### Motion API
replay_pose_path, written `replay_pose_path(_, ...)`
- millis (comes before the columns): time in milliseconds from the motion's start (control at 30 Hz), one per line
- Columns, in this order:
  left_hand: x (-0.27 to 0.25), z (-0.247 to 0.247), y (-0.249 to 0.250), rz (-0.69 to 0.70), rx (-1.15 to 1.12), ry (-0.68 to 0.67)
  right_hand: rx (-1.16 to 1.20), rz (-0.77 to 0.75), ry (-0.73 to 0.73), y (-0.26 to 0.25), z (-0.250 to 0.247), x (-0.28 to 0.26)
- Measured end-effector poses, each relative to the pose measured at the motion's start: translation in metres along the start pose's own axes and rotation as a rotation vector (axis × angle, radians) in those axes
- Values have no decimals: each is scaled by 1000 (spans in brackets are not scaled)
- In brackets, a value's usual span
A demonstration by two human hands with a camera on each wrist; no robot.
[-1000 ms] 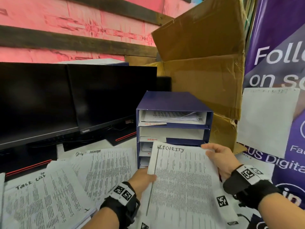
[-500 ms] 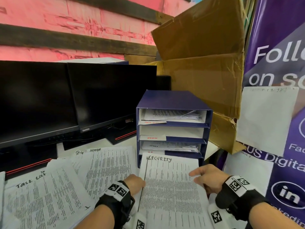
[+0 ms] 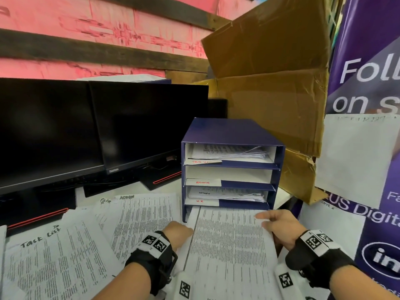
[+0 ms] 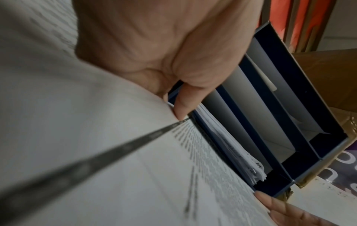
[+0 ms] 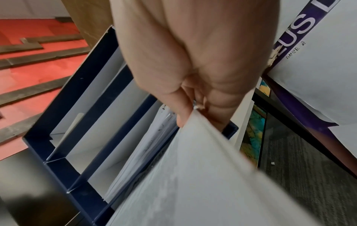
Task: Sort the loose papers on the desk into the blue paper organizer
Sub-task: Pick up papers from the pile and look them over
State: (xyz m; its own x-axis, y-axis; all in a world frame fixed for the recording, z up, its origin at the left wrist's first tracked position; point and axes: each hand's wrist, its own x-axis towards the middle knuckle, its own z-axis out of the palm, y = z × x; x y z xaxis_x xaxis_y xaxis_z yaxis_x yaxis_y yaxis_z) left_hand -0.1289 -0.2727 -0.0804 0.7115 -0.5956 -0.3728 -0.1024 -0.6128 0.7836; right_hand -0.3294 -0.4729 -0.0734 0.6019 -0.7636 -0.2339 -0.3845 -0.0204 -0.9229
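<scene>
The blue paper organizer [image 3: 231, 135] stands on the desk with stacked slots. Its top slot and the slot labelled H.R hold papers [image 3: 227, 194]; the ADMIN slot [image 3: 238, 175] looks empty. A printed paper stack [image 3: 229, 245] lies level, its far edge inside the bottom slot. My left hand [image 3: 186, 229] pinches the stack's left edge, thumb on top [image 4: 181, 107]. My right hand [image 3: 266, 219] pinches the right edge near the organizer's front [image 5: 193, 116]. The wrist views show the organizer [image 4: 289, 122] [image 5: 77, 122] just beyond my fingers.
Loose printed sheets lie left of the stack, one headed Task List [image 3: 54, 256], one headed ADMIN [image 3: 142, 215]. Two dark monitors [image 3: 97, 131] stand behind them. A cardboard box [image 3: 270, 83] leans behind the organizer. A purple banner [image 3: 368, 83] with a taped white sheet [image 3: 355, 156] is at the right.
Both hands lowered the stack from a raised tilt and slid it forward. Its SECURITY heading has gone into the organizer's bottom slot.
</scene>
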Motion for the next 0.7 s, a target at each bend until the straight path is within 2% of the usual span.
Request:
replay_pose_path(67, 7, 0, -3, 26, 94, 50, 53, -17, 55, 1, 2, 3)
replay_pose_path(133, 8, 0, -1, 16, 38, 79, 169, -5, 60, 5, 3, 3)
replay_pose_path(200, 10, -3, 7, -60, -99, 163, 223, -13, -55, 5, 3, -7)
replay_pose_path(267, -1, -2, 12, 41, 157, 141, 124, 1, -215, 6, -2, -19)
replay_pose_path(300, -2, -2, 16, 62, 253, 126, 48, 11, -271, 6, -4, -22)
replay_pose_path(333, -5, -1, 21, 31, 256, 141, -24, 14, -300, 8, -5, -23)
replay_pose_path(400, 0, 1, 21, 9, 48, 99, -122, -9, -231, 13, -6, -20)
replay_pose_path(433, 0, 2, 24, -40, -129, 54, -151, -33, -163, 14, -4, -15)
replay_pose_path(467, -2, 3, 24, -57, -214, 66, -152, -51, -85, 15, 0, -11)
replay_pose_path(567, -9, 5, 15, -134, -318, -89, -85, -104, 137, 11, 13, 0)
replay_pose_path(633, -16, 4, 10, -188, -350, -144, -26, -129, 178, 4, 20, -1)
replay_pose_path(700, -14, 4, 10, -192, -429, -123, 91, -69, 81, -4, 24, -9)
